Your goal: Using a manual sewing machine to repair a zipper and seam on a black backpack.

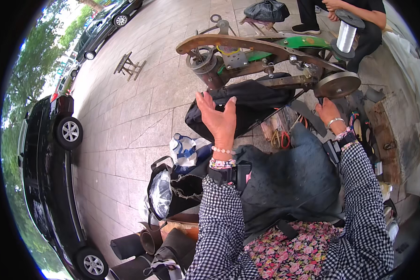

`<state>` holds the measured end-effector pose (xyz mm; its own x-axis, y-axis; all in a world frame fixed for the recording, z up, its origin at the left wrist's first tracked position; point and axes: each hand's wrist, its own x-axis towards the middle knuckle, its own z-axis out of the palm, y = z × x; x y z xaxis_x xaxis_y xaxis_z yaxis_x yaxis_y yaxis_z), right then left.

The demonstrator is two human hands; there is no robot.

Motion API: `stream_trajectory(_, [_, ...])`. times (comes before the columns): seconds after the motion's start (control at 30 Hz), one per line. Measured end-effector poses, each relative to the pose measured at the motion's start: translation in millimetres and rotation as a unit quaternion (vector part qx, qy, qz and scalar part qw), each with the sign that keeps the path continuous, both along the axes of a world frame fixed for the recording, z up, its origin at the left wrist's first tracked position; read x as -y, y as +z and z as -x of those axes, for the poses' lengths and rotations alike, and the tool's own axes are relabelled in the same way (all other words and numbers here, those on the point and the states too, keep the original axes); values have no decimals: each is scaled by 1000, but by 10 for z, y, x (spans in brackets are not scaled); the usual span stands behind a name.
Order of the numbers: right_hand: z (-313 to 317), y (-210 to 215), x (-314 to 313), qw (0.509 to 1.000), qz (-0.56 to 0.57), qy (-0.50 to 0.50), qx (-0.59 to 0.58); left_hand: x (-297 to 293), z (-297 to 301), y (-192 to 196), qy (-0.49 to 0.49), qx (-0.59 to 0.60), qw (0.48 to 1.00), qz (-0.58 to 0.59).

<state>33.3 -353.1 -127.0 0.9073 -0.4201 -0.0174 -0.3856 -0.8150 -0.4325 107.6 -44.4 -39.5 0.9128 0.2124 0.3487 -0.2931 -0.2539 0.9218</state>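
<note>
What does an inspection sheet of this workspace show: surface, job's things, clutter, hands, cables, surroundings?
Surface: paved ground; dark apron over the lap.
Job's things: machine with wheel and thread spool; black fabric below it.
Clutter: white-and-blue bag, dark rolls, red-handled tool.
Hands: left hand open before the fabric, contact unclear; right hand curled near the wheel, grip unclear.
Cables: nothing seen.
Surroundings: black car, stool, another person beyond the spool.

Left fingers (pixel 204 103) spread near cranked machine (pixel 266 45).
</note>
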Motion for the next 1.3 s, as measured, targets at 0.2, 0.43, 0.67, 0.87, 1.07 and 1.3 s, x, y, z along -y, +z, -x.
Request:
stream_trajectory(0.2, [-19,19,-37,1000,-7,-10,-28,-107,-456,-2,-102,38,993,-49])
stream_trajectory(0.43, [11,1,-18,1000,-1,2,-20,-458,-567,102,-61,111,970,-207])
stream_trajectory(0.67, [0,12,-21,1000,-5,4,-13,-503,-690,179,18,115,913,-391])
stream_trajectory(0.87, [-7,30,-42,1000,-13,1,-21,-607,-960,-30,-106,-26,978,-177])
stream_trajectory(1.07, [30,107,-88,1000,-21,10,-11,-677,-1304,-364,-245,-82,931,-256])
stream_trajectory(1.3, [49,65,-43,1000,-7,6,-20,-461,-1275,-117,-350,-188,877,-272])
